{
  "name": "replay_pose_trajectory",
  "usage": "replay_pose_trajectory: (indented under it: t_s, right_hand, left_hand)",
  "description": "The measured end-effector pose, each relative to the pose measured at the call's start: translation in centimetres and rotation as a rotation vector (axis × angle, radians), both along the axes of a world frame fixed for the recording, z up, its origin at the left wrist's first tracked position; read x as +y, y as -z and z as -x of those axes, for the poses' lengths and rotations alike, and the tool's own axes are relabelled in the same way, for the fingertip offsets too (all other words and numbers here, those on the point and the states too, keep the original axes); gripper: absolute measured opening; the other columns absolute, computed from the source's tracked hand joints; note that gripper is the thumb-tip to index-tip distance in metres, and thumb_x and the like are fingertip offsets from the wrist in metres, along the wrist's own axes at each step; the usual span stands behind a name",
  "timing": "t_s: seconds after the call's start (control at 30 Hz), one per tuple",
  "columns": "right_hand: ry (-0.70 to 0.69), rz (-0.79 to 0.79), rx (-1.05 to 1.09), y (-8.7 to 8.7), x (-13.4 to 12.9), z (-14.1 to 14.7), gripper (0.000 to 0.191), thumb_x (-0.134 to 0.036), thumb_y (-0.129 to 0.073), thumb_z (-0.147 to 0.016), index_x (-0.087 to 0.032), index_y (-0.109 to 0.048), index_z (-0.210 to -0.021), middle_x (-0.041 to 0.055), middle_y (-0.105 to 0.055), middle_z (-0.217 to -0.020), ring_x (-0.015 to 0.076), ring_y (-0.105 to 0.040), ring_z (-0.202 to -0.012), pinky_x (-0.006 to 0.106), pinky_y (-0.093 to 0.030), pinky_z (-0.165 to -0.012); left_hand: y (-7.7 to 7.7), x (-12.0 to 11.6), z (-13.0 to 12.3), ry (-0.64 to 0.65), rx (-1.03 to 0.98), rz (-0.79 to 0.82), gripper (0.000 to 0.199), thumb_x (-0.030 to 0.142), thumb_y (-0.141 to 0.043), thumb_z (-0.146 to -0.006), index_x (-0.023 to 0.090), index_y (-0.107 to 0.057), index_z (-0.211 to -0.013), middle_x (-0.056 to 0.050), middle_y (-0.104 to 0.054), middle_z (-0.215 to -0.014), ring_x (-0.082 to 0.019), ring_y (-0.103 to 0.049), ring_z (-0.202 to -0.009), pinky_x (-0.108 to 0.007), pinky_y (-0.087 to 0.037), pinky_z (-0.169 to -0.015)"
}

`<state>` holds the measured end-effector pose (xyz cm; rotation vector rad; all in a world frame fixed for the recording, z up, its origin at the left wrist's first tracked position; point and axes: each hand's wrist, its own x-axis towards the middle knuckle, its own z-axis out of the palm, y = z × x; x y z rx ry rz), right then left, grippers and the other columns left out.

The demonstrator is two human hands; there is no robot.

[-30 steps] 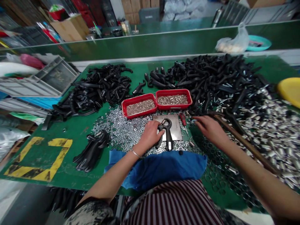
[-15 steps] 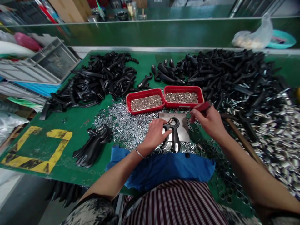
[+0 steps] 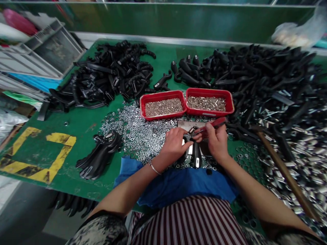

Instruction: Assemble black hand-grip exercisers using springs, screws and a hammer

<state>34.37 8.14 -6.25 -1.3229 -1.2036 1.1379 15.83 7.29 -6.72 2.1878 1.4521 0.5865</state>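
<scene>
Green desk (image 3: 84, 143) below, the left hand (image 3: 173, 144) holds a black handle (image 3: 196, 153) pointing bodyward. Right hand (image 3: 216, 141) grips a red-handled tool (image 3: 219, 121) angled leftward toward it.

Soft, middling indoor light here, pale reflections on the green panel (image 3: 178, 22), glints sparking off the metal pieces (image 3: 306, 163)! Deep shade under the surface (image 3: 87, 153); hands (image 3: 175, 144) fairly clear, but the plastic bag (image 3: 293, 34) smears, and wide-angle stretch pulls the edges.

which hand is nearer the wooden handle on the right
Right. The right hand holds a red-handled tool to the left of the wooden handle; the left hand is farther left, holding a black grip.
</scene>
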Motion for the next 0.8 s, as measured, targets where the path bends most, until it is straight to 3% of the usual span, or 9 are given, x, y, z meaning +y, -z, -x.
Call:
replay_pose_trajectory:
  t_s: [0.27,0.37,0.53,0.67,0.8]
  right_hand:
    - [-0.022,-0.042,-0.018,0.2,0.1,-0.1,0.032,-0.056,-0.053,-0.096,-0.03,-0.039,-0.107,0.0065,-0.074,-0.092,0.0246,-0.073,-0.066,0.04,-0.059,-0.055]
    - [-0.077,-0.067,-0.215,-0.7,-0.2,-0.2,0.032,-0.058,-0.051,-0.096,-0.029,-0.041,-0.107,0.0086,-0.074,-0.093,0.0256,-0.072,-0.068,0.042,-0.059,-0.06]
    - [-0.212,-0.1,-0.803,-2.7,0.0,0.4,0.04,-0.059,-0.046,-0.095,-0.021,-0.051,-0.107,0.0178,-0.07,-0.096,0.0357,-0.071,-0.083,0.048,-0.054,-0.073]
    - [-0.27,-0.098,-0.873,-3.2,0.7,1.3,0.042,-0.053,-0.041,-0.098,-0.017,-0.048,-0.118,0.0169,-0.07,-0.091,0.0347,-0.07,-0.083,0.044,-0.052,-0.072]
    - [-0.337,-0.147,-0.893,-3.0,0.9,1.6,0.041,-0.053,-0.038,-0.098,-0.018,-0.048,-0.117,0.0162,-0.07,-0.091,0.0327,-0.069,-0.081,0.042,-0.051,-0.071]
  left_hand:
    - [0.3,-0.2,0.0,-0.006,0.007,-0.016,0.036,0.046,-0.061,-0.095,0.019,-0.056,-0.118,-0.01,-0.061,-0.117,-0.028,-0.051,-0.114,-0.043,-0.039,-0.099]
    - [0.0,-0.2,0.0,-0.005,0.014,-0.012,0.036,0.046,-0.061,-0.094,0.018,-0.056,-0.117,-0.009,-0.061,-0.118,-0.028,-0.051,-0.114,-0.042,-0.039,-0.099]
    - [-0.3,-0.1,0.0,-0.001,0.013,0.033,0.031,0.041,-0.062,-0.094,0.02,-0.056,-0.116,-0.009,-0.061,-0.12,-0.028,-0.051,-0.116,-0.043,-0.039,-0.101]
    - [-0.3,-0.2,-0.1,-0.015,-0.003,0.048,0.035,0.04,-0.065,-0.093,0.02,-0.055,-0.119,-0.01,-0.059,-0.125,-0.028,-0.05,-0.119,-0.043,-0.039,-0.103]
    - [-0.6,-0.5,-0.3,-0.043,0.019,0.051,0.027,0.034,-0.064,-0.094,0.018,-0.056,-0.114,-0.011,-0.06,-0.12,-0.028,-0.051,-0.117,-0.042,-0.04,-0.102]
